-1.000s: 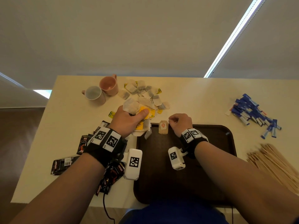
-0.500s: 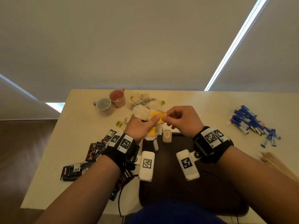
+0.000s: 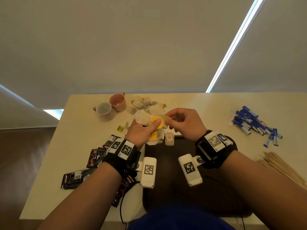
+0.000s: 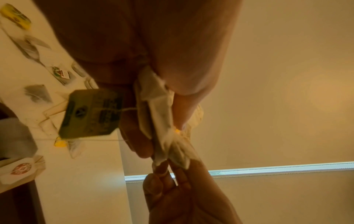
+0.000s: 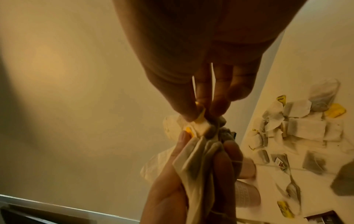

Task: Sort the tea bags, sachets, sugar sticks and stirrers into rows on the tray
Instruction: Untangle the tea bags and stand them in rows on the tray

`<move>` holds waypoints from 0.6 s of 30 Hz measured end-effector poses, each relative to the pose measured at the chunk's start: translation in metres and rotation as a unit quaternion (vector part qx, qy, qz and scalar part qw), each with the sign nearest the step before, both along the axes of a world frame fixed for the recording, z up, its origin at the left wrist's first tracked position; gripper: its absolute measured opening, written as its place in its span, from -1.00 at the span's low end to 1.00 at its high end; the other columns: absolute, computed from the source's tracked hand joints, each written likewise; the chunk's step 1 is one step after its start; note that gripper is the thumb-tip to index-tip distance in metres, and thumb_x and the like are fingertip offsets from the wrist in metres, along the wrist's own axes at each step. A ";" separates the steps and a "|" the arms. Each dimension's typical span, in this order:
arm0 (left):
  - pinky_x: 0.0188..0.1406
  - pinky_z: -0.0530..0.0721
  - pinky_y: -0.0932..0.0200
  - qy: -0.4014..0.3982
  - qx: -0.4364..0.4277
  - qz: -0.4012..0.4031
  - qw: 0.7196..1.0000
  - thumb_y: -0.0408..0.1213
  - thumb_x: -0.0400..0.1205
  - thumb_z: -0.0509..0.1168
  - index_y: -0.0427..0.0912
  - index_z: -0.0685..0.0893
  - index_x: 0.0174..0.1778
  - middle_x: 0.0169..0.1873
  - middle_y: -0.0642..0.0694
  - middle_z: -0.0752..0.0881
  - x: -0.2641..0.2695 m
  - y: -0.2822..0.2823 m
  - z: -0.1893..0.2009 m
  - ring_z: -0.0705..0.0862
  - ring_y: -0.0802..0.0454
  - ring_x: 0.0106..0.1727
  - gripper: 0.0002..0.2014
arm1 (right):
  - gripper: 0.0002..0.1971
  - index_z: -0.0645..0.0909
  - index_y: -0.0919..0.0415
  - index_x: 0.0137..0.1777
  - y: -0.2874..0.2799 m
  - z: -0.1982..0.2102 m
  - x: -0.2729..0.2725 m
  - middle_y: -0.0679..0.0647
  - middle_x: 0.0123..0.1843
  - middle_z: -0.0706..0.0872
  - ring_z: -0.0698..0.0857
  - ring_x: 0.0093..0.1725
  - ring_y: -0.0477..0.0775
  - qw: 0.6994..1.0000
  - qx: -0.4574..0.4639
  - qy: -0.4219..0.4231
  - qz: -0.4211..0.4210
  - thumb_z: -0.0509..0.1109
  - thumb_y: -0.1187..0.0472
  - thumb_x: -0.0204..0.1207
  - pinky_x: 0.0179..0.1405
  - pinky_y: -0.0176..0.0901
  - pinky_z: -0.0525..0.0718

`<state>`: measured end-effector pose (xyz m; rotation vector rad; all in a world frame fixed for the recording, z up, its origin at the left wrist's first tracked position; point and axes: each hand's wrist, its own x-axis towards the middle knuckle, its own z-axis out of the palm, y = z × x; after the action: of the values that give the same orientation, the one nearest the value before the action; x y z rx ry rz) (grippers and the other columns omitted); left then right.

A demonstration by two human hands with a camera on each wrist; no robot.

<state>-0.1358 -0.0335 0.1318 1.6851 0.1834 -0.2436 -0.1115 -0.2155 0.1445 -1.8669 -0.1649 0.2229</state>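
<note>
My left hand (image 3: 146, 128) grips a bunch of tea bags (image 3: 146, 119) with yellow tags, held above the table behind the dark brown tray (image 3: 169, 171). My right hand (image 3: 171, 121) pinches the edge of one tea bag (image 5: 201, 128) sticking out of that bunch. A yellow-green tag (image 4: 91, 112) dangles on its string under the left hand. One tea bag with a red tag (image 3: 169, 138) lies at the tray's far edge. More tea bags (image 3: 146, 103) lie in a pile on the table beyond.
Two mugs (image 3: 110, 106) stand at the back left. Black sachets (image 3: 93, 161) lie left of the tray. Blue sugar sticks (image 3: 255, 125) are heaped at the right, with wooden stirrers (image 3: 282, 168) nearer the front right.
My right hand left the red-tagged tea bag on the tray and rose to the bunch in my left hand, where it now pinches a bag. Both hands have lifted.
</note>
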 end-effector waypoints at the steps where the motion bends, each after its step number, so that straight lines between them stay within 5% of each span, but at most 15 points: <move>1: 0.32 0.69 -0.22 -0.001 -0.001 -0.002 1.000 0.11 0.49 0.43 0.02 0.76 0.21 0.08 0.04 0.84 0.000 0.000 0.001 0.78 0.03 0.17 -0.58 | -0.92 0.74 0.22 -0.02 0.001 0.000 0.000 0.05 -0.28 0.79 0.69 -0.43 -0.20 1.000 0.005 -0.001 0.000 0.53 0.34 0.51 -0.44 -0.40 0.62; 4: 0.05 0.79 -0.29 0.016 -0.016 -0.013 1.000 0.06 0.54 0.48 0.03 0.76 0.17 0.08 -0.11 0.83 0.002 0.000 0.000 0.82 -0.14 0.08 -0.67 | -0.94 0.74 0.19 -0.13 0.001 0.000 0.002 0.00 -0.31 0.77 0.66 -0.43 -0.23 1.000 0.003 -0.006 -0.008 0.58 0.30 0.47 -0.42 -0.47 0.57; 6: -0.18 0.85 -0.12 0.017 -0.020 -0.016 1.000 -0.05 0.61 0.47 0.01 0.75 0.14 0.06 -0.15 0.82 0.003 -0.001 0.001 0.84 -0.10 -0.03 -0.77 | -0.92 0.74 0.20 -0.16 0.001 0.000 0.002 -0.02 -0.33 0.75 0.64 -0.45 -0.24 1.000 -0.005 -0.006 -0.015 0.60 0.26 0.45 -0.43 -0.47 0.55; 11: 0.31 0.69 -0.14 -0.019 0.013 -0.005 1.000 0.04 0.56 0.45 -0.02 0.74 0.26 0.10 0.04 0.83 0.004 -0.002 -0.001 0.77 0.05 0.20 -0.62 | -0.87 0.72 0.31 -0.13 0.001 0.002 0.001 0.08 -0.40 0.75 0.67 -0.50 -0.08 0.998 0.028 0.029 -0.037 0.60 0.27 0.45 -0.47 -0.24 0.67; 18: 0.31 0.68 -0.23 -0.033 0.030 -0.020 0.999 0.15 0.52 0.42 0.02 0.76 0.20 0.06 0.03 0.84 0.005 -0.003 -0.001 0.78 0.05 0.17 -0.59 | -0.84 0.76 0.37 0.00 0.001 0.003 0.001 0.16 -0.33 0.81 0.78 -0.40 0.07 0.996 0.067 0.044 -0.046 0.58 0.33 0.46 -0.34 -0.13 0.79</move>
<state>-0.1307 -0.0368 0.1309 1.7543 0.1100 -0.2140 -0.1102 -0.2146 0.1477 -1.7228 -0.0326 0.2235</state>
